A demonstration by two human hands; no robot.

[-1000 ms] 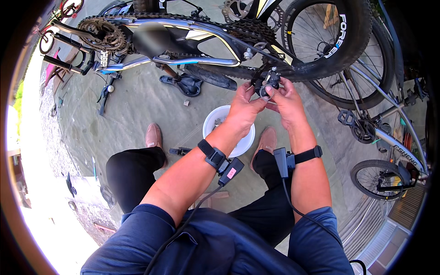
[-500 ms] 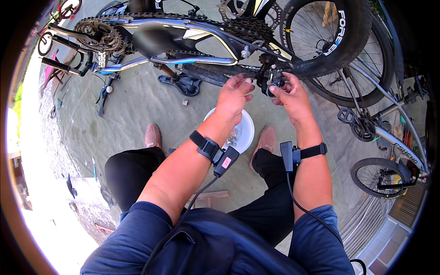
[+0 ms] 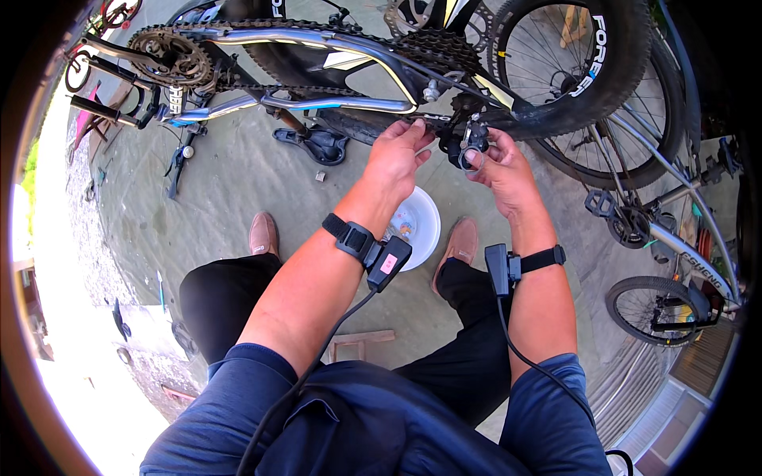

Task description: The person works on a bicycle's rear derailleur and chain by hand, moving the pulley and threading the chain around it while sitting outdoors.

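A bicycle frame with silver, black and blue tubes stands upside down before me. Its rear derailleur hangs below the rear cassette, with my right hand closed around its cage and thumb on the near side. Just left of it, my left hand pinches at a short dark stretch of chain; the fingers partly hide the grip. More chain runs along the frame to the chainrings. Under my left wrist, a white bowl holds small parts.
The black saddle rests low beneath the frame. The knobbly rear tire is at upper right, with a second bicycle beyond it. A small wooden stool is between my legs, and my shoes flank the bowl.
My left hand has shifted slightly, its fingertips now pinched together beside the chain. My right hand stays on the derailleur. More of the bowl shows.
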